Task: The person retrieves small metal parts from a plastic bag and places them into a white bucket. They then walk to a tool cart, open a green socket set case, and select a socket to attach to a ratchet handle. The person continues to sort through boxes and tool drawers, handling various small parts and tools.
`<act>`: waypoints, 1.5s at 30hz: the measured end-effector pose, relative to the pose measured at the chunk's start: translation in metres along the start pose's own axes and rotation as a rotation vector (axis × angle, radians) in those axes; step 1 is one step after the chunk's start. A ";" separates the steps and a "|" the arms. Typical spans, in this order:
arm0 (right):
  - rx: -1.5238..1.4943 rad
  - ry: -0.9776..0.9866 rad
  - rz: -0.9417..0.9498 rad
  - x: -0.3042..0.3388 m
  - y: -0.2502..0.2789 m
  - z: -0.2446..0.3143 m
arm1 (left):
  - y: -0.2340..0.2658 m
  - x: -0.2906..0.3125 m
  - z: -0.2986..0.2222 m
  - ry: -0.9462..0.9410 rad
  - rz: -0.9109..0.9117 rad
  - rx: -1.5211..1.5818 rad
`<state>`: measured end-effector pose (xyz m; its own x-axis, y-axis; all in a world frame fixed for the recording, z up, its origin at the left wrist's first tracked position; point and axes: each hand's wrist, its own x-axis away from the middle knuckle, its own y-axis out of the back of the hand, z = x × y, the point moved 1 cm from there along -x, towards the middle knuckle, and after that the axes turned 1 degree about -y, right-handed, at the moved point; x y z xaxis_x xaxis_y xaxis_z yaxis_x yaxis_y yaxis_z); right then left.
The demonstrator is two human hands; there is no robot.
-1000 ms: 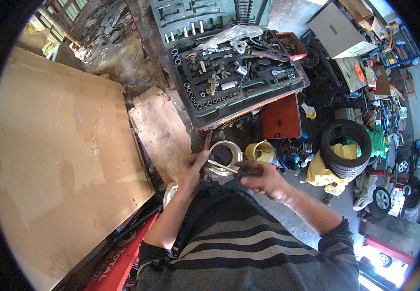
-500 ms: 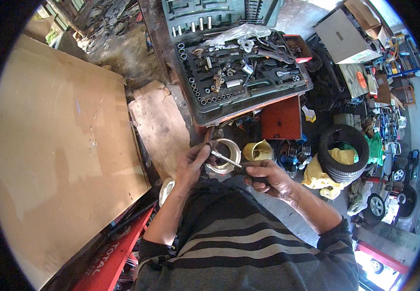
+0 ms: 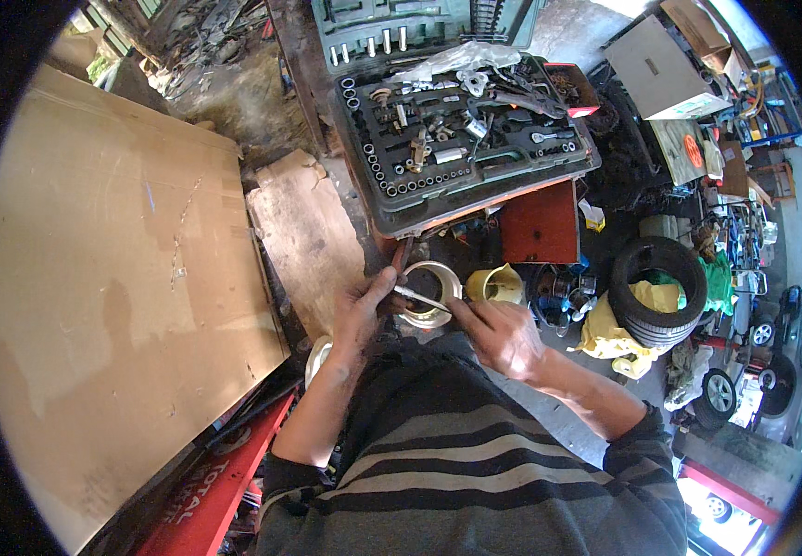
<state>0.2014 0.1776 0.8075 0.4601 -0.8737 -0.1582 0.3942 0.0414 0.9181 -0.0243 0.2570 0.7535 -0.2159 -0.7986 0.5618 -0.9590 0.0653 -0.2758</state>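
In front of my body, my left hand pinches the thicker left end of a slim shiny metal shaft, which looks like a socket extension. The shaft slopes slightly down to the right. My right hand, back turned up, has its fingers closed at the other end; its grip is partly hidden. Below the shaft stands a round whitish tub. Beyond my hands lies an open socket set case, holding rows of sockets, loose metal parts and a crumpled clear plastic bag.
To the left stands a large cardboard sheet, above a red panel. A cut yellow container and a tyre stuffed with yellow material sit on the right. A red open box is below the case; a red tray adjoins it.
My right hand has moved left and slightly up along the tool and turned its back upward. The dark part that was in its fingers is now hidden. My left hand has barely shifted.
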 end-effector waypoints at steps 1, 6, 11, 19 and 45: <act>-0.232 -0.120 0.002 -0.002 -0.005 0.000 | 0.000 0.000 0.000 -0.023 -0.017 0.021; -0.777 -0.515 0.257 -0.011 -0.013 -0.005 | 0.006 -0.003 -0.001 -0.122 0.009 -0.017; -0.015 -0.025 0.056 -0.025 -0.016 -0.014 | 0.012 -0.016 0.015 0.005 -0.140 0.007; -0.096 -0.458 0.002 -0.094 -0.074 -0.116 | 0.043 -0.053 0.025 -0.122 -0.373 0.235; -0.811 -0.654 -0.205 -0.125 -0.039 -0.092 | -0.015 -0.042 -0.004 -0.215 -0.048 0.093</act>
<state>0.2019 0.3301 0.7576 -0.0972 -0.9815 0.1652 0.9395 -0.0357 0.3407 -0.0017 0.2923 0.7367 -0.1167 -0.9093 0.3995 -0.9440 -0.0234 -0.3291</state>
